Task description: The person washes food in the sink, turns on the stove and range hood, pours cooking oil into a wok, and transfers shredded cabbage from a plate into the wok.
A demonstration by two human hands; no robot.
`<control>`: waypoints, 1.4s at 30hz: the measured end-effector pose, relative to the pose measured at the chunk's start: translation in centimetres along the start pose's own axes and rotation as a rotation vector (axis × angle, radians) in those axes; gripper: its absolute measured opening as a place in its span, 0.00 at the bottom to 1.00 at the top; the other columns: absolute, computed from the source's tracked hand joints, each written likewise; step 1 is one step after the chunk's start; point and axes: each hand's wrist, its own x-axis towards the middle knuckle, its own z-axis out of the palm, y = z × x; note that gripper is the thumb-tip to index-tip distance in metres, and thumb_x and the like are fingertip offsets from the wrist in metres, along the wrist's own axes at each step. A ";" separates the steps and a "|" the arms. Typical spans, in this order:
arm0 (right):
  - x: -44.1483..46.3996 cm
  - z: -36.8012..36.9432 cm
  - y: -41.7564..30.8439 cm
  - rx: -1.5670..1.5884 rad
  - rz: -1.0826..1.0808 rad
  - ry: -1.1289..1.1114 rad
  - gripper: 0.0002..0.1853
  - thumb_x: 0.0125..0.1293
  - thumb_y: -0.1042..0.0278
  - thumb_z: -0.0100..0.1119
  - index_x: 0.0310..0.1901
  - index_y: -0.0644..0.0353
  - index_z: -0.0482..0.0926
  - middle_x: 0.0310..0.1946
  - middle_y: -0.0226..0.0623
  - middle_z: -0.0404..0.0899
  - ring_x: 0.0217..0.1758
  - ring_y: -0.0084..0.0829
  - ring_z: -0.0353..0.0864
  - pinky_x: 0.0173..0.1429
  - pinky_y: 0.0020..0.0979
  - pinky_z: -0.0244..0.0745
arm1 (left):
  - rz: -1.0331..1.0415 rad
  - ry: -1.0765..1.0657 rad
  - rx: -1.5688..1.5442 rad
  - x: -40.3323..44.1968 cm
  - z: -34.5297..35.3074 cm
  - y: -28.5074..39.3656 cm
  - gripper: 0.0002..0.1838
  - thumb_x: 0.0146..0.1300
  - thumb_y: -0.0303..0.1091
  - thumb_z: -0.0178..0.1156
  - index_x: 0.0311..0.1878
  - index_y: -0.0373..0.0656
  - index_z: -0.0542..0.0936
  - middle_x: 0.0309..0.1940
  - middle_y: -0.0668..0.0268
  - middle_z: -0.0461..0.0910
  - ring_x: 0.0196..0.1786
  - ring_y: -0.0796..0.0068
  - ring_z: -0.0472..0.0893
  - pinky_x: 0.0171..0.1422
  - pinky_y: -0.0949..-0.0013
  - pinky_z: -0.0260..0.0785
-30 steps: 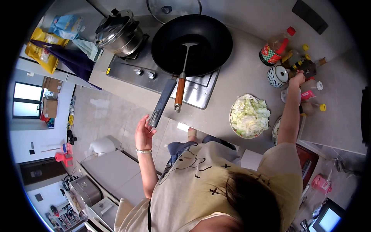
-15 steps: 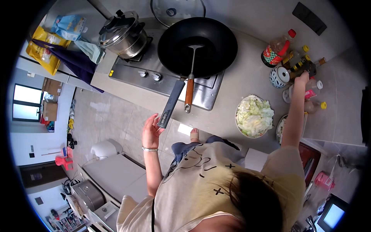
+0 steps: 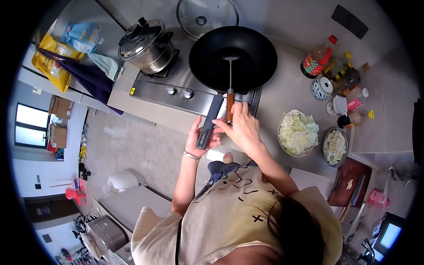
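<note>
A black wok (image 3: 234, 57) sits on the stove, with its grey handle (image 3: 209, 123) pointing toward me. My left hand (image 3: 199, 138) is closed around the end of that handle from below, thumb on one side and fingers on the other. In the wok rests a metal spatula with a wooden handle (image 3: 230, 100). My right hand (image 3: 244, 130) is at this wooden handle, which lies between its fingers and outstretched thumb; the thumb tip reaches to the wok handle. The spatula's far end is hard to make out inside the dark wok.
Right of the stove are a bowl of chopped cabbage (image 3: 298, 133) and a smaller bowl of pale pieces (image 3: 335, 148). Several seasoning bottles (image 3: 316, 62) and a patterned jar (image 3: 321, 88) stand behind. A pressure cooker (image 3: 148, 48) occupies the left burner; a glass lid (image 3: 216, 17) leans at the back.
My right hand has let go of a bottle among the seasonings and moved left to the spatula handle. My left hand has moved up onto the wok handle and closed.
</note>
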 end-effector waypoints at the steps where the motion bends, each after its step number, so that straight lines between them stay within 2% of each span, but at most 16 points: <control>1: 0.3 0.3 -0.1 -0.008 0.037 -0.022 0.30 0.48 0.47 0.63 0.39 0.66 0.63 0.35 0.46 0.67 0.34 0.46 0.77 0.31 0.37 0.74 | -0.029 -0.049 -0.030 0.2 0.0 0.1 0.37 0.62 0.59 0.39 0.60 0.31 0.61 0.42 0.49 0.76 0.31 0.62 0.80 0.37 0.63 0.78; 3: 0.6 0.6 -0.2 0.010 0.060 -0.028 0.32 0.47 0.48 0.65 0.42 0.65 0.62 0.37 0.48 0.67 0.33 0.48 0.78 0.32 0.38 0.74 | -0.043 -0.066 -0.047 0.4 0.3 0.2 0.33 0.64 0.54 0.41 0.59 0.31 0.61 0.38 0.50 0.77 0.28 0.62 0.80 0.34 0.65 0.79; 6: 0.7 1.0 0.1 0.086 0.034 0.024 0.34 0.46 0.53 0.66 0.48 0.63 0.60 0.40 0.52 0.68 0.33 0.51 0.77 0.36 0.40 0.75 | -0.055 -0.001 0.069 0.6 -0.5 0.9 0.30 0.63 0.52 0.44 0.59 0.35 0.62 0.33 0.57 0.76 0.21 0.73 0.74 0.24 0.75 0.76; 8: 1.2 1.5 0.6 0.131 0.042 0.070 0.35 0.46 0.57 0.65 0.52 0.61 0.57 0.43 0.55 0.68 0.34 0.53 0.77 0.38 0.43 0.74 | -0.046 0.011 0.067 0.5 0.4 0.7 0.24 0.66 0.46 0.41 0.57 0.36 0.64 0.28 0.59 0.72 0.16 0.78 0.71 0.17 0.78 0.69; 9: 1.1 1.4 0.8 0.138 0.099 0.045 0.32 0.48 0.66 0.60 0.54 0.60 0.56 0.46 0.58 0.66 0.35 0.56 0.75 0.42 0.46 0.72 | -0.071 -0.011 0.047 0.5 0.2 0.8 0.23 0.67 0.45 0.41 0.56 0.36 0.65 0.27 0.60 0.71 0.15 0.79 0.70 0.14 0.79 0.67; 10: 1.1 1.2 1.0 0.142 0.146 0.087 0.31 0.49 0.68 0.58 0.54 0.60 0.56 0.46 0.58 0.66 0.36 0.56 0.75 0.43 0.46 0.72 | -0.097 -0.033 0.028 0.6 0.1 0.9 0.21 0.67 0.43 0.40 0.55 0.36 0.65 0.25 0.61 0.70 0.13 0.80 0.68 0.12 0.80 0.64; 11: 1.1 1.0 1.2 0.146 0.193 0.127 0.30 0.49 0.70 0.57 0.54 0.60 0.56 0.46 0.58 0.66 0.37 0.56 0.75 0.44 0.46 0.71 | -0.139 -0.072 -0.048 0.5 0.5 1.0 0.15 0.68 0.36 0.41 0.51 0.36 0.66 0.19 0.66 0.64 0.09 0.83 0.61 0.07 0.81 0.53; 13: 0.8 -0.1 1.6 0.182 0.256 0.224 0.28 0.50 0.75 0.51 0.55 0.61 0.56 0.47 0.59 0.65 0.41 0.57 0.73 0.46 0.46 0.69 | -0.179 -0.120 -0.126 0.6 0.3 1.2 0.11 0.67 0.32 0.42 0.47 0.36 0.67 0.17 0.68 0.61 0.08 0.84 0.58 0.06 0.81 0.50; 16: 0.1 -1.3 3.1 0.237 0.203 0.365 0.27 0.49 0.78 0.51 0.54 0.61 0.60 0.41 0.49 0.66 0.33 0.45 0.74 0.40 0.38 0.71 | -0.211 -0.103 -0.165 0.3 1.0 1.7 0.06 0.66 0.27 0.42 0.43 0.37 0.66 0.14 0.72 0.59 0.08 0.85 0.55 0.06 0.81 0.47; 19: -1.0 -2.7 4.1 0.508 0.277 0.345 0.27 0.49 0.79 0.53 0.54 0.59 0.62 0.38 0.39 0.65 0.27 0.30 0.71 0.31 0.28 0.69 | -0.216 -0.101 -0.151 -0.2 1.8 2.3 0.06 0.65 0.26 0.41 0.43 0.38 0.66 0.14 0.72 0.59 0.08 0.86 0.56 0.06 0.81 0.48; 22: -2.2 -3.9 4.3 0.978 0.428 0.341 0.27 0.50 0.77 0.57 0.53 0.55 0.64 0.36 0.29 0.62 0.24 0.14 0.62 0.20 0.15 0.50 | -0.214 -0.086 -0.126 -0.6 2.7 3.0 0.06 0.65 0.24 0.40 0.43 0.38 0.65 0.14 0.72 0.59 0.08 0.86 0.57 0.05 0.81 0.50; 23: -2.4 -4.1 4.2 0.992 0.485 0.378 0.23 0.55 0.76 0.57 0.53 0.57 0.64 0.35 0.28 0.63 0.21 0.12 0.60 0.17 0.14 0.44 | -0.218 -0.091 -0.118 -0.6 2.8 3.2 0.06 0.65 0.24 0.40 0.43 0.38 0.65 0.14 0.72 0.60 0.08 0.86 0.57 0.05 0.81 0.50; 32: -4.8 -5.4 8.0 1.457 0.552 0.263 0.21 0.56 0.73 0.59 0.52 0.66 0.67 0.33 0.27 0.66 0.20 0.11 0.59 0.15 0.14 0.43 | -0.235 -0.059 -0.068 -0.8 3.4 4.2 0.06 0.64 0.24 0.40 0.43 0.38 0.64 0.14 0.72 0.59 0.07 0.86 0.57 0.05 0.82 0.50; 38: -4.1 -5.7 7.2 1.333 0.511 0.232 0.19 0.56 0.76 0.58 0.50 0.61 0.71 0.33 0.25 0.66 0.20 0.11 0.60 0.16 0.13 0.45 | -0.218 -0.056 -0.060 -1.0 2.2 3.6 0.06 0.64 0.24 0.40 0.43 0.38 0.64 0.14 0.72 0.59 0.07 0.86 0.57 0.05 0.81 0.49; 41: -3.9 -5.0 6.2 0.922 0.320 0.299 0.21 0.55 0.78 0.57 0.52 0.59 0.71 0.33 0.25 0.64 0.24 0.12 0.61 0.19 0.14 0.53 | -0.204 -0.048 -0.065 -1.1 1.5 3.1 0.05 0.64 0.24 0.40 0.42 0.38 0.64 0.14 0.72 0.59 0.07 0.86 0.57 0.05 0.81 0.49; 42: -3.7 -4.6 6.5 0.730 0.185 0.365 0.21 0.54 0.79 0.57 0.51 0.59 0.71 0.33 0.26 0.65 0.26 0.16 0.64 0.22 0.17 0.57 | -0.198 -0.052 -0.059 -1.1 1.3 3.0 0.05 0.64 0.24 0.40 0.42 0.38 0.64 0.14 0.72 0.59 0.07 0.86 0.57 0.05 0.81 0.48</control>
